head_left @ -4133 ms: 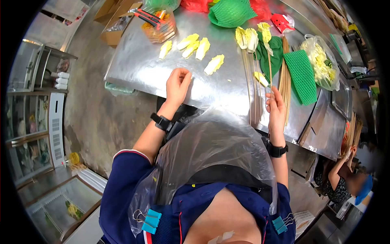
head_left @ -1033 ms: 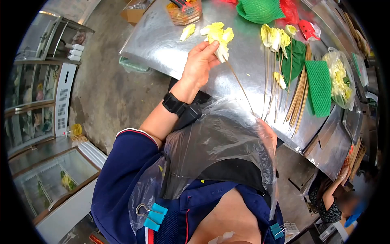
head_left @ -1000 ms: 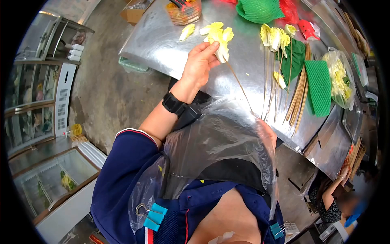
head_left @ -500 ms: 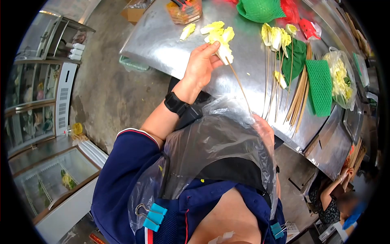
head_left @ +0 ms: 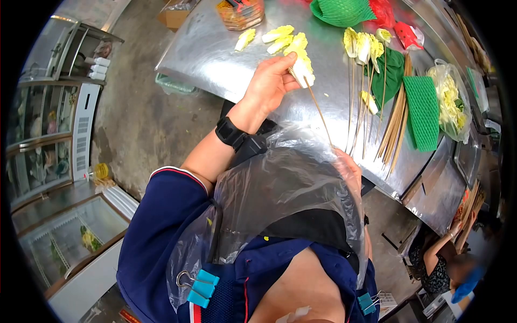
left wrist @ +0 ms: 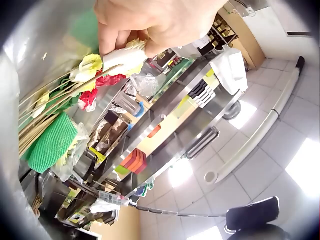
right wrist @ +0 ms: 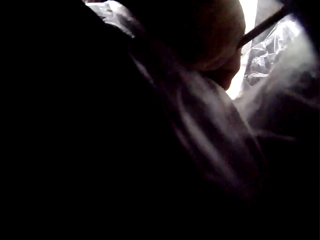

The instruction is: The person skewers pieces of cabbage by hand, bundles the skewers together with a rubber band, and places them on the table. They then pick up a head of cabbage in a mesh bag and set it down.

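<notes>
L hand (head_left: 267,89) — fingers pinched on cabbage leaf (head_left: 303,68), R hand (head_left: 349,171) — fingers closed on skewer (head_left: 319,110).

R hand (head_left: 350,171) was part hidden by the apron (head_left: 283,185), its exact pinch on the stick (head_left: 319,112) too dark, L hand (head_left: 269,83) fingertips part behind the leaf (head_left: 302,72), tub (head_left: 239,17) & net (head_left: 343,12) cut off up top.
</notes>
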The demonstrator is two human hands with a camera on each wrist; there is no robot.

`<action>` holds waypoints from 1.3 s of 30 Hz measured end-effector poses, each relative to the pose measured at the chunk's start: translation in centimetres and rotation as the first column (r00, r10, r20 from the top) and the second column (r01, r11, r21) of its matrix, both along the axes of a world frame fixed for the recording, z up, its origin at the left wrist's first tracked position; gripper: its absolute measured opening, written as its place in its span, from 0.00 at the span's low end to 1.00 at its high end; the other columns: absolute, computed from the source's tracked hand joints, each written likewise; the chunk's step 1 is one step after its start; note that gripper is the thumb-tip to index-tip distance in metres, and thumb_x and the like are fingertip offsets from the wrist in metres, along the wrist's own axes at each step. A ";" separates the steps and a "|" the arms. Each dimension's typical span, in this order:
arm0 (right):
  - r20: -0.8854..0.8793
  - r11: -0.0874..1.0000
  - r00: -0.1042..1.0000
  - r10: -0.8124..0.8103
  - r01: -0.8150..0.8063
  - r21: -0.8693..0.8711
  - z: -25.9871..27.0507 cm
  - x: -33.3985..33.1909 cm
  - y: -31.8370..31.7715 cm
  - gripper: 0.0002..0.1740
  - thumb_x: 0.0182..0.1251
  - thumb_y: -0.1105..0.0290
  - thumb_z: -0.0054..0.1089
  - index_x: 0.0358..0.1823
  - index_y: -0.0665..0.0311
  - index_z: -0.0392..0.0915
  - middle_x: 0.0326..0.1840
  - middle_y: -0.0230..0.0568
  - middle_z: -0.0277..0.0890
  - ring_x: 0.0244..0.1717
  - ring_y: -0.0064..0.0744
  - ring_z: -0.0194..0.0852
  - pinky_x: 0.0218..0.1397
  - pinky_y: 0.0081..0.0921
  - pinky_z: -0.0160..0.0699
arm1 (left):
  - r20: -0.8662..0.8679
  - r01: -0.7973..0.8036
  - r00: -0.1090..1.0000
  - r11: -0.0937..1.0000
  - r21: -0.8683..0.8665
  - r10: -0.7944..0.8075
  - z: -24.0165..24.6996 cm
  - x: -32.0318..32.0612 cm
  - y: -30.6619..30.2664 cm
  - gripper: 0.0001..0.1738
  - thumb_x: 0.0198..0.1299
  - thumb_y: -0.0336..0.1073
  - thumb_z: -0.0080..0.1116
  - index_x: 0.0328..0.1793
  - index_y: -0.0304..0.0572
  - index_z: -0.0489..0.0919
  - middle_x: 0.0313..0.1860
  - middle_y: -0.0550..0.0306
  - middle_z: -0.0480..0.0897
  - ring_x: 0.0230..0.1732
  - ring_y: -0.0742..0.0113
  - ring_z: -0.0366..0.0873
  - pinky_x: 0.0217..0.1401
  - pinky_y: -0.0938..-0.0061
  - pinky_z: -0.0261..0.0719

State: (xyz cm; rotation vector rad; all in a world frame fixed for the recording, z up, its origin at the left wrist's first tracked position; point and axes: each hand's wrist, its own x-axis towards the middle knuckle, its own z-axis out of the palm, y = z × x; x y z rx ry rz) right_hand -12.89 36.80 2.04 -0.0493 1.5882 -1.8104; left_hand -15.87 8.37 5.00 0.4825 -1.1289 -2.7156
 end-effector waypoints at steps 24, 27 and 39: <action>-0.057 0.996 0.994 -0.091 0.092 0.014 0.2 -0.4 -0.2 0.17 0.69 0.68 0.49 0.56 0.68 0.72 0.30 0.27 0.74 0.29 0.13 0.68 0.34 0.11 0.67 | 0.243 0.222 0.967 0.717 -0.660 -0.076 -1.7 -2.6 -1.6 0.19 0.57 0.44 0.59 0.43 0.33 0.77 0.38 0.52 0.81 0.35 0.68 0.79 0.34 0.74 0.78; -0.027 0.993 0.993 -0.113 0.113 0.020 0.3 -0.5 -0.3 0.17 0.69 0.68 0.50 0.55 0.68 0.72 0.29 0.26 0.74 0.28 0.13 0.68 0.33 0.11 0.67 | 0.080 0.089 0.971 -0.029 -0.996 0.227 -5.3 -4.8 -5.9 0.18 0.52 0.41 0.59 0.44 0.35 0.78 0.39 0.49 0.80 0.38 0.57 0.78 0.39 0.66 0.75; -0.094 0.996 0.993 -0.073 0.077 0.034 0.9 -0.3 -0.2 0.17 0.67 0.70 0.52 0.56 0.68 0.72 0.32 0.26 0.75 0.31 0.12 0.69 0.36 0.11 0.67 | 0.235 0.093 0.905 0.373 -0.923 0.356 -5.8 -6.2 -7.1 0.12 0.52 0.40 0.62 0.36 0.41 0.76 0.21 0.64 0.73 0.27 0.71 0.73 0.34 0.76 0.71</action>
